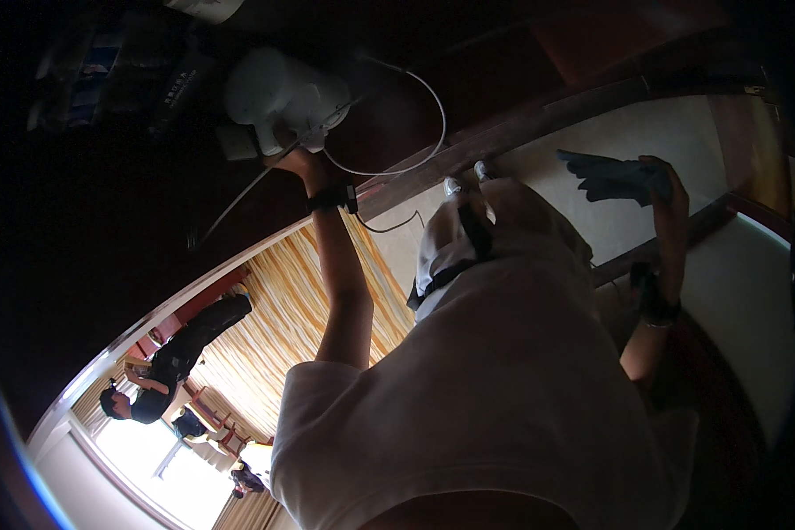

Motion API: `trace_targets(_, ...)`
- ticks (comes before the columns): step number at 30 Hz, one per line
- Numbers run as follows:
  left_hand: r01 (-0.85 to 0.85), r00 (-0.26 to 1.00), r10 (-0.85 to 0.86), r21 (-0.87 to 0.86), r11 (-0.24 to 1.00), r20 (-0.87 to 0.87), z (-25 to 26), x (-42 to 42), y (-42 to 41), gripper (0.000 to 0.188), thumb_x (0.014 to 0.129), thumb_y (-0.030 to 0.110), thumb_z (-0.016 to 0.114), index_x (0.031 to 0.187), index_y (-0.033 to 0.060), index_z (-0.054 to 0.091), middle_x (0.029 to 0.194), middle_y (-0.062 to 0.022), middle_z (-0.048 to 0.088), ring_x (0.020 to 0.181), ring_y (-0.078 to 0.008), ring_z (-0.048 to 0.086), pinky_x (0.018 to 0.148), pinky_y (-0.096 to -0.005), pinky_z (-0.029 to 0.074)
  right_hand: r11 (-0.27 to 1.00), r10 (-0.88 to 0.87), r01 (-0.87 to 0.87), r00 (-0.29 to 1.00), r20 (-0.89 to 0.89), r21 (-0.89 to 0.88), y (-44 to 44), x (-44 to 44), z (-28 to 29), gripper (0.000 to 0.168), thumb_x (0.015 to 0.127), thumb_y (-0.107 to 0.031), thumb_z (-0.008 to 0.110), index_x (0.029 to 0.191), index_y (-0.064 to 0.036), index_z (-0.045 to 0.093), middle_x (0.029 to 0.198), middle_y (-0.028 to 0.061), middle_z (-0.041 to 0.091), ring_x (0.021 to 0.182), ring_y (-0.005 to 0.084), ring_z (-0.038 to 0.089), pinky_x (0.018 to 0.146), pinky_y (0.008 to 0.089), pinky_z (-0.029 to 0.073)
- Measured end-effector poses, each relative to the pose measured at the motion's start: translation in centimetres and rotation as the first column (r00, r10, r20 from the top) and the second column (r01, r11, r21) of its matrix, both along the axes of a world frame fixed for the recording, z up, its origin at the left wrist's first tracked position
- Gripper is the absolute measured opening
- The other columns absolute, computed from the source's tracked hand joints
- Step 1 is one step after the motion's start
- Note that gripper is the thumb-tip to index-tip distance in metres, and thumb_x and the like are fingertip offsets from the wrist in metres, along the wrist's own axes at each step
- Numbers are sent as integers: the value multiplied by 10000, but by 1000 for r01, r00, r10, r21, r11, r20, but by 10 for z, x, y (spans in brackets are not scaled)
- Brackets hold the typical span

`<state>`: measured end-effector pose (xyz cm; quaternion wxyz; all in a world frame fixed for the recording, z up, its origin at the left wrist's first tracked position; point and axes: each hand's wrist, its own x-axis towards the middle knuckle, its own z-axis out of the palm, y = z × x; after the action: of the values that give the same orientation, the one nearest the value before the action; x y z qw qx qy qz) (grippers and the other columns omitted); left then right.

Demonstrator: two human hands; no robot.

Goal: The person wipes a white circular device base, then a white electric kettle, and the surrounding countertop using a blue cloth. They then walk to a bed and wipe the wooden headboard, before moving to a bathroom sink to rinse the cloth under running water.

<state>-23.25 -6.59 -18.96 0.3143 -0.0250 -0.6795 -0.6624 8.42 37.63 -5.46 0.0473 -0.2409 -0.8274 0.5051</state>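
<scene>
My left hand (298,161) reaches over a dark surface and is closed around the handle of a white kettle-like appliance (285,86). Dim light hides how the fingers sit on it. A thin pale cord (442,112) loops beside the appliance, and another length passes across my wrist area. Beside the handle is a small pale block (236,143). Out to the right, away from that surface, my right hand (669,189) grips a crumpled dark grey-blue cloth (613,177), whose loose end hangs free of the fingers.
Wrapped items (93,79) and a dark package (182,89) bearing writing lie at far left. The surface's edge (536,116) runs before my shoes (452,186). Beyond my left arm, a person in dark clothes (172,358) stands near chairs (222,424); another person (246,478) is farther off.
</scene>
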Motion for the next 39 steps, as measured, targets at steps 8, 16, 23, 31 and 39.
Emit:
trace_targets(8,-6,1000,8,-137,991,17,-26,8,-15,166,805,111,612,846,-50,594,804,-44,600,678,-118,518,608,-278,443,987,79,-97,987,-140,-126,-4,-13,-22,382,832,5,420,1199,-64,498,1146,112,543,1046,195,515,890,292,406)
trace_targets(16,-151,986,156,-86,985,60,-19,40,-6,598,666,214,770,1059,-54,407,971,-125,465,864,-210,442,771,-319,391,971,191,-206,974,125,118,-39,-57,-32,533,879,-22,390,1377,-190,301,1218,146,512,778,166,575,701,326,464)
trace_targets(23,391,883,15,-752,530,470,-72,160,32,450,617,174,744,1010,83,545,981,-119,527,956,-311,502,799,-413,438,944,314,-286,933,-176,165,-47,-143,-41,496,866,-53,456,1337,-168,353,1235,115,473,1063,209,502,911,374,391)
trace_targets(31,591,787,25,-764,258,617,-108,183,34,360,711,230,604,1043,91,582,1061,-97,570,1082,-254,482,970,-406,316,956,250,-267,958,-142,-120,-103,-205,-116,425,821,-287,599,1162,-51,507,1033,60,582,952,171,537,840,330,422)
trace_targets(39,150,898,142,-592,792,417,-50,183,-4,164,758,148,603,715,22,508,738,-161,535,722,-314,532,639,-402,396,926,314,-297,949,-37,231,-123,-242,-213,453,888,-354,476,1266,-105,453,1172,191,524,1088,341,491,917,427,382)
